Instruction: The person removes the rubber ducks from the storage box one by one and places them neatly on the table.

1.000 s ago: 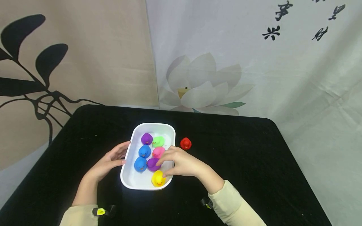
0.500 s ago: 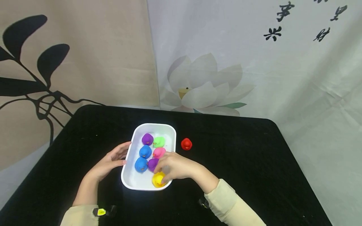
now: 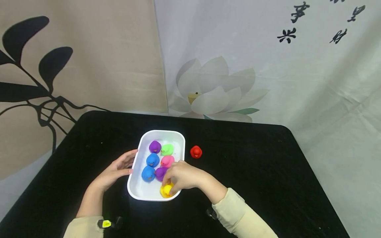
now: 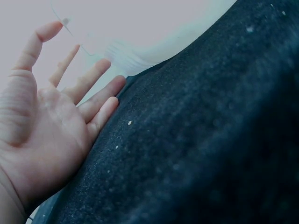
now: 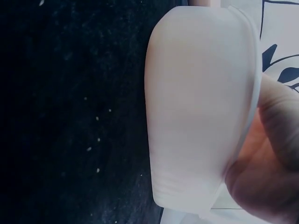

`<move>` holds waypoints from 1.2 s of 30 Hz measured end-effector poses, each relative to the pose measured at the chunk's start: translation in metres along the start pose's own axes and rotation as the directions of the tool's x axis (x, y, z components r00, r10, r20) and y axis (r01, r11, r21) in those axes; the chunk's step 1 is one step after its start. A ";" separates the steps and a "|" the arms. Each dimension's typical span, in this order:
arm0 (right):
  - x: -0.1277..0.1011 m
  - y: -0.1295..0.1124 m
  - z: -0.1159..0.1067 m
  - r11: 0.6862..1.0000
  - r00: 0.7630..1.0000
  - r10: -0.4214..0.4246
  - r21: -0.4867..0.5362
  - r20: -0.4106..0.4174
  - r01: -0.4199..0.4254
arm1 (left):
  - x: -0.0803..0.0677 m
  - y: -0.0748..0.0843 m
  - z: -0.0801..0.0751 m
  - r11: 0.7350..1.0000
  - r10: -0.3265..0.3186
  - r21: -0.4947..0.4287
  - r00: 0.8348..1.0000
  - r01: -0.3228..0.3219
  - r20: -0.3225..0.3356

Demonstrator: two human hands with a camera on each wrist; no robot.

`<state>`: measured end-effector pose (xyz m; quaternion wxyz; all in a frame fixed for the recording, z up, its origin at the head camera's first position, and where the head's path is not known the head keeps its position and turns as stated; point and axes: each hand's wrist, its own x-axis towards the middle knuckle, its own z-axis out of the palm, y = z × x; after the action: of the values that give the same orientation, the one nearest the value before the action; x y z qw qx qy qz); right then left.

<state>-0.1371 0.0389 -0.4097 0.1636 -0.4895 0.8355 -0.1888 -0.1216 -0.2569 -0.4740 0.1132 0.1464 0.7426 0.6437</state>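
Observation:
A white tray [image 3: 145, 191] stands on the black-covered table with several small toy ducks in it. My right hand [image 3: 186, 176] reaches over the tray's right rim and grips a yellow duck [image 3: 166, 190] near the front right corner, thumb on one side and fingers on the other. In the right wrist view the tray's outer wall hides the duck. My left hand [image 3: 116, 169] is at the tray's left side, fingers spread and loosely extended, fingertips at the wall. The left wrist view shows its palm [image 4: 51, 133] holding nothing.
Behind the yellow duck sit a purple duck [image 3: 161, 173], a blue duck [image 3: 148, 174], a pink duck [image 3: 167, 161], a second blue one, a green duck [image 3: 167, 149] and another purple one. A red duck [image 3: 196, 152] lies outside, right of the tray. A printed curtain hangs beyond the table.
My right hand has lowered from just above the purple and yellow ducks, and its fingers have come together on the yellow duck. The left hand and tray have stayed put.

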 end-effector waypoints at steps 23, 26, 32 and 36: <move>-0.006 0.006 0.008 0.989 0.985 -0.065 0.118 -0.162 0.085 | 0.000 -0.001 0.001 1.000 0.016 0.006 1.000 -0.016 -0.001; -0.008 0.004 0.007 0.985 0.979 -0.056 0.147 -0.197 0.086 | 0.000 -0.001 0.001 1.000 0.013 0.009 1.000 -0.013 -0.003; -0.011 0.003 0.004 0.977 0.961 -0.027 0.195 -0.274 0.083 | 0.000 -0.001 0.000 1.000 0.001 0.011 1.000 0.000 -0.006; -0.014 0.003 0.001 0.977 0.940 -0.023 0.192 -0.341 0.094 | 0.001 0.000 0.000 1.000 0.001 0.014 1.000 -0.001 -0.009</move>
<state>-0.1322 0.0521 -0.4108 0.0623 -0.4552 0.8121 -0.3598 -0.1221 -0.2566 -0.4744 0.1086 0.1445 0.7474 0.6393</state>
